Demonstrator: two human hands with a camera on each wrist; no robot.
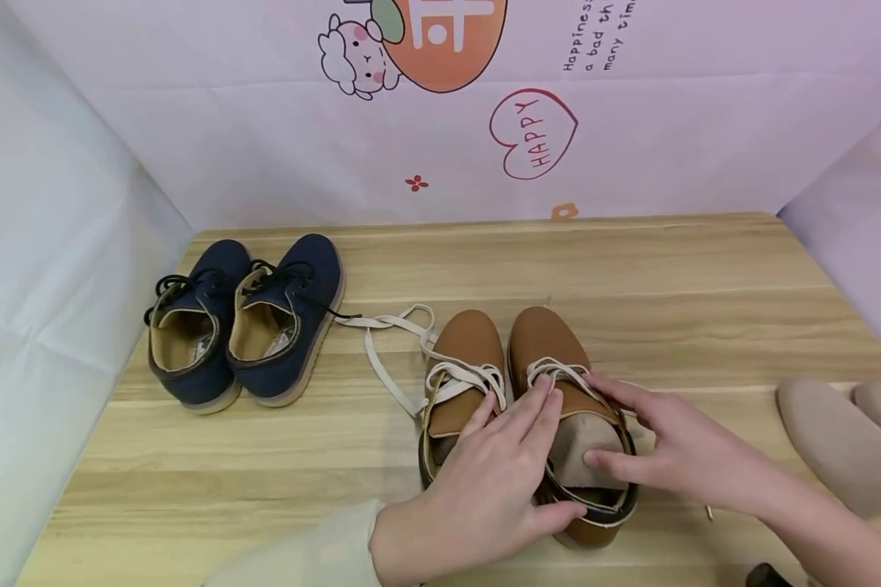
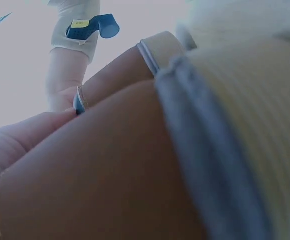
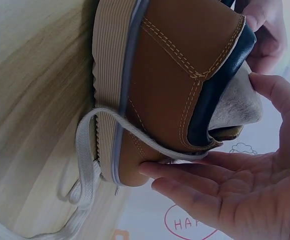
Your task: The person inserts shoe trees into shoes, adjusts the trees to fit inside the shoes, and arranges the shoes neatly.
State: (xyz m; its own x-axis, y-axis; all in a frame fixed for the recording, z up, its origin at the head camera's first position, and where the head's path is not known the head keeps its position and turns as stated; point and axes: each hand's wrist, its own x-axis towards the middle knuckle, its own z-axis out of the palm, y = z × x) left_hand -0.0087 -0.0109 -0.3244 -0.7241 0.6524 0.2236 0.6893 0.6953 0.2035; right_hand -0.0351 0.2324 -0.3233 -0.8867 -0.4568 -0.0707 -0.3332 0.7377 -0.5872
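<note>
The work piece is the brown shoe (image 1: 543, 336), upright on the wooden tabletop (image 1: 705, 310) at lower centre of the head view, just right of its brown mate (image 1: 470, 336). Grip state: neither hand clenches. The left hand (image 1: 484, 481) rests along the shoe's left side, fingers extended to the laces (image 1: 560, 364), thumb at the dark collar (image 3: 228, 70) by the heel. The right hand (image 1: 675, 448) lays nearly straight fingers against the other side, its thumb touching the grey piece (image 1: 583, 448) in the mouth; whether this is a folded tongue or an insert cannot be told. Expect a light, robust article. The ribbed sole (image 3: 112, 65) is probably the stiffest part and resists sliding; the smooth upper likely flexes and may slip slightly under dry fingertips; the collar appears padded and should yield. The grey piece looks soft: pinch it at its free edge. To steady the shoe, brace the heel and both flanks. To lift it, take the firm heel or sole edge; do not pull the laces, which are limp and likely to snag.
</note>
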